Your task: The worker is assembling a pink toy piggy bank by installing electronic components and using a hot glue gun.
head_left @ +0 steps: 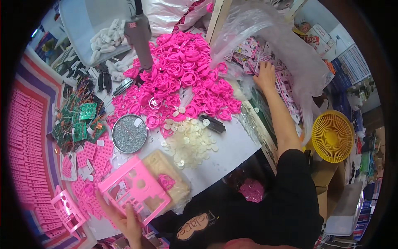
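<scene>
One pink casing [143,191] is in hand at the lower left of the worktable [232,143], its round and square cut-outs open, with no board or screw to be seen on it. The left hand [127,226] pinches its near edge between thumb and fingers. The right hand [265,78] reaches out to the printed packets [286,85]; whether its fingers close on one cannot be told.

Judging by this, the casing is at an early stage. Plenty of loose stock remains: a heap of pink ring parts [182,68], cream discs [188,143], pink button pads [100,154], green circuit boards [88,111] and a round tin [129,133] of small silvery pieces. Rows of pink panels [27,145] line the left side, with another pink casing [68,209] near them.

A wrapped tan block [157,164] lies partly behind the held casing, one pink ring part on top. The grey power tool [139,35] stands over the heap, hiding some of it. Clear plastic sheeting [286,41] drapes beside the right hand and may hamper its reach. A yellow basket [333,136] sits farther right.
</scene>
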{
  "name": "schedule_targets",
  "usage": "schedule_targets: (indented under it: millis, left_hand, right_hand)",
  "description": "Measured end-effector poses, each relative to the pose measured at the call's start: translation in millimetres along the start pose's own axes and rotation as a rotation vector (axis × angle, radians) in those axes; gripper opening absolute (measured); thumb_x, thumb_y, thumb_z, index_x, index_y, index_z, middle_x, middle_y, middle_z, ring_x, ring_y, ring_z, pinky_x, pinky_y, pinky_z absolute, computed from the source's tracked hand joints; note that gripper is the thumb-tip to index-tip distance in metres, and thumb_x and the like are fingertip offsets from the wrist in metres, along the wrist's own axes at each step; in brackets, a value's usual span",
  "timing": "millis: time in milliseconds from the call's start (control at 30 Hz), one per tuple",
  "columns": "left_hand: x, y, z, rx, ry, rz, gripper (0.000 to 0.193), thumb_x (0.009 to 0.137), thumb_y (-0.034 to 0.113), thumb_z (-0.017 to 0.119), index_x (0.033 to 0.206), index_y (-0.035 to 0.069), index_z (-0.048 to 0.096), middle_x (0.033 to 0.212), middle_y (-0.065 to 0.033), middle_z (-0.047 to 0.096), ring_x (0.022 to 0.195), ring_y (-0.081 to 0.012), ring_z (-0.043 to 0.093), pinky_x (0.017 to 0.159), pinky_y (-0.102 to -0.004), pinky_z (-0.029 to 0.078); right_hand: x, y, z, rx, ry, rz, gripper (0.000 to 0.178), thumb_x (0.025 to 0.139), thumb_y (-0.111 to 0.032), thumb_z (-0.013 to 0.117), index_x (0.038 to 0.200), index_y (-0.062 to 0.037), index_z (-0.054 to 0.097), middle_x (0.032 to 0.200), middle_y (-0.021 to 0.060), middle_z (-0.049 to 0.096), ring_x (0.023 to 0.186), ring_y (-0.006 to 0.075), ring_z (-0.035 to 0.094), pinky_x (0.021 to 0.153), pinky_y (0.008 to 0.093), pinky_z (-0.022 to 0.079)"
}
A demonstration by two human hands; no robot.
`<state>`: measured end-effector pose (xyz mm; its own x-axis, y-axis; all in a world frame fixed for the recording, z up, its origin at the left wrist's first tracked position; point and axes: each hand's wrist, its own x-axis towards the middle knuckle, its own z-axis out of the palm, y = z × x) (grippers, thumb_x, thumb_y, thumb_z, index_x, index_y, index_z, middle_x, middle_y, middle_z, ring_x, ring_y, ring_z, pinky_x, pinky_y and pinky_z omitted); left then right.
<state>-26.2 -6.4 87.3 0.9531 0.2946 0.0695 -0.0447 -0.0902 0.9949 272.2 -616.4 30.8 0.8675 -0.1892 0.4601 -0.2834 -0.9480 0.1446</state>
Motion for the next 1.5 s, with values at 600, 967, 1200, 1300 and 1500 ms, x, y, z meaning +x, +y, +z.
schedule_targets:
  millis: [600,967,1200,1300,1500]
  left_hand:
    - [-3.0,-18.2,10.8,-0.227,-0.158,-0.245,0.047,0.101,0.014,0.053,0.145,0.002,0.045,0.136,-0.0135,0.054,0.119,-0.0192,0.056,0.099,-0.0329,0.048]
    - [-2.9,-23.4,46.0,-0.766,-0.233,-0.598,0.073,0.102,0.064,0.032,0.145,0.006,0.044,0.127,-0.0103,0.061,0.103,-0.0198,0.067,0.073,-0.0271,0.058]
    - [-6.8,-21.0,4.5,-0.567,-0.093,-0.552,0.050,0.102,0.022,0.053,0.146,0.003,0.036,0.125,-0.0116,0.060,0.108,-0.0214,0.064,0.094,-0.0369,0.053]
    - [-2.7,-21.3,9.9,-0.106,0.041,-0.210,0.056,0.101,0.014,0.051,0.150,-0.003,0.030,0.129,-0.0143,0.056,0.115,-0.0210,0.058,0.100,-0.0362,0.046]
    - [-9.7,6.5,20.9,0.301,0.140,-0.077,0.095,0.084,-0.001,0.066,0.156,-0.006,0.004,0.141,-0.0205,0.041,0.119,-0.0259,0.051,0.096,-0.0363,0.046]
  right_hand:
    - [39.6,121.3,-8.7,0.145,0.361,0.229,0.040,0.095,-0.039,0.060,0.092,-0.0009,0.072,0.095,0.0179,0.073,0.084,0.0368,0.070,0.073,0.0469,0.054]
    - [-203.3,-244.3,-215.6,1.377,0.045,-1.137,0.023,0.076,-0.008,0.072,0.099,-0.0042,0.076,0.112,0.0123,0.072,0.102,0.0357,0.066,0.084,0.0416,0.053]
    - [-240.9,-286.5,-210.4,1.804,-1.194,-0.172,0.076,0.088,-0.001,0.066,0.153,-0.0022,0.028,0.144,0.0126,0.051,0.123,0.0226,0.056,0.100,0.0353,0.047]
    - [-264.7,-305.2,-210.6,2.114,-1.438,-0.031,0.068,0.095,-0.003,0.061,0.152,0.0002,0.024,0.140,0.0140,0.051,0.126,0.0176,0.053,0.104,0.0362,0.046]
    - [-267.2,-313.1,-224.5,2.009,-1.077,-0.295,0.064,0.095,-0.013,0.067,0.146,0.0002,0.031,0.133,0.0126,0.054,0.116,0.0168,0.056,0.099,0.0341,0.047]
